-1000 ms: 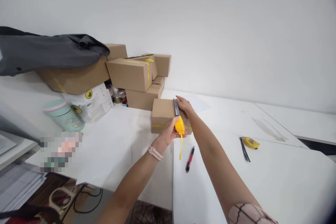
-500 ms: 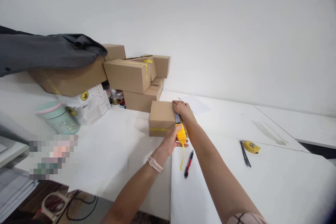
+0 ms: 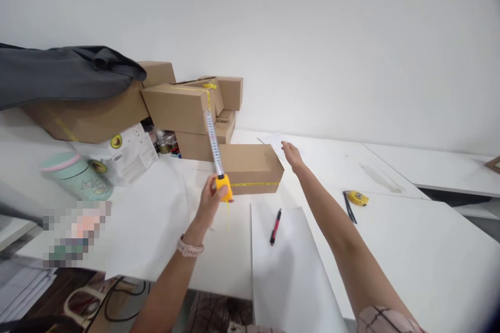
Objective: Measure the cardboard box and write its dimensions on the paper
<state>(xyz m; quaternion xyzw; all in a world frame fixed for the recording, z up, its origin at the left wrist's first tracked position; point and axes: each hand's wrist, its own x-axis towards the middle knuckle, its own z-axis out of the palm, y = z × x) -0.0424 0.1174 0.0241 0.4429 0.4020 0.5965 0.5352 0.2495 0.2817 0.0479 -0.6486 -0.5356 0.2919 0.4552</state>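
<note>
My left hand [image 3: 211,196] is closed around a yellow tape measure [image 3: 224,188], thumb on its front. The tape's blade [image 3: 213,140] sticks out upward, in front of the stacked boxes, and a thin yellow strap hangs below the case. Just right of the tape measure sits a closed cardboard box [image 3: 252,161] with a yellow printed strip along its near side. My right hand [image 3: 292,156] is off the box, beyond its right end, with fingers stretched out and nothing seen in them. A written sheet of paper [image 3: 273,141] lies by its fingertips.
Cardboard boxes [image 3: 175,109] are stacked at the back left, with a dark grey cloth [image 3: 58,75] over some. A mint tumbler [image 3: 76,177] and a white avocado-print box [image 3: 133,161] stand left. A red-black pen [image 3: 275,228] lies on white paper [image 3: 289,270]; another yellow tape measure [image 3: 357,198] lies right.
My left hand has moved left with the tape measure, and its blade now points up, longer, away from the box. My right hand has left the box and moved right, toward the written sheet.
</note>
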